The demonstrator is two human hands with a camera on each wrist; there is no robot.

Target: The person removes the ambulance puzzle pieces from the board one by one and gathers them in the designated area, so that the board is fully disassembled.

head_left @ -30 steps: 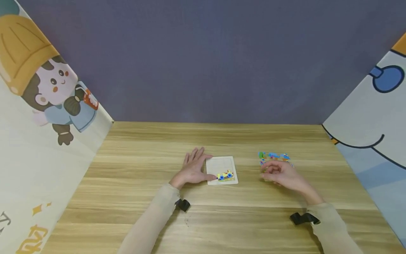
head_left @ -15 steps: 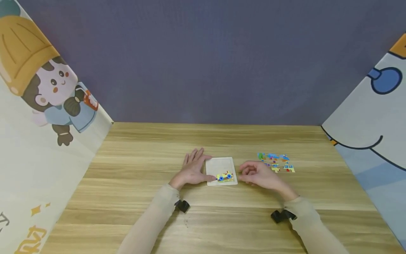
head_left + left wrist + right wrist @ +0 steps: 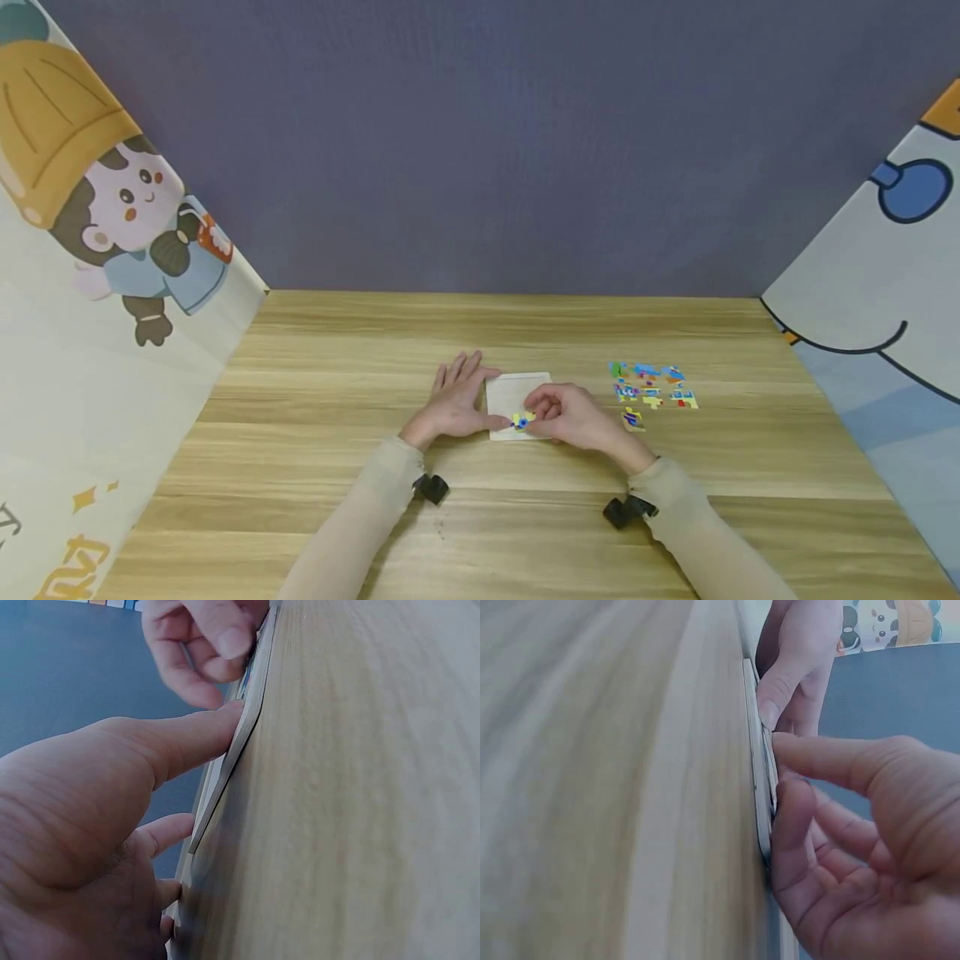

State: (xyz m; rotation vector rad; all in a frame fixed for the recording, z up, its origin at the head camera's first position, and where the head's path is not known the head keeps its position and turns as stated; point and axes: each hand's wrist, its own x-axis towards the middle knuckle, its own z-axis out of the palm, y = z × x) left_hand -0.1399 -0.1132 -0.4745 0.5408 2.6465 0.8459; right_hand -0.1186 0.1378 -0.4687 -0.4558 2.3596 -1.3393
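Note:
A square white puzzle tray (image 3: 508, 393) lies on the table, with jigsaw pieces in its near part; one blue-and-yellow puzzle piece (image 3: 522, 422) shows. My left hand (image 3: 453, 408) rests at the tray's left side, fingers spread, the thumb on the tray's edge beside the piece. My right hand (image 3: 566, 414) is over the tray's near right, thumb and curled forefinger pinching at a puzzle piece down in the tray. That piece is mostly hidden from above. From the right wrist view, thin pieces (image 3: 769, 766) lie along the tray edge right at my right fingertips.
Several loose, colourful puzzle pieces (image 3: 651, 392) lie in rows right of the tray. One yellow-and-blue piece (image 3: 632, 419) sits nearest me. The wooden table (image 3: 337, 350) meets a dark back wall (image 3: 495, 167), with cartoon-printed panels on both sides.
My right hand has moved left from beside the loose pieces to the tray, uncovering those pieces and covering the right piece in the tray. My left hand has stayed in place.

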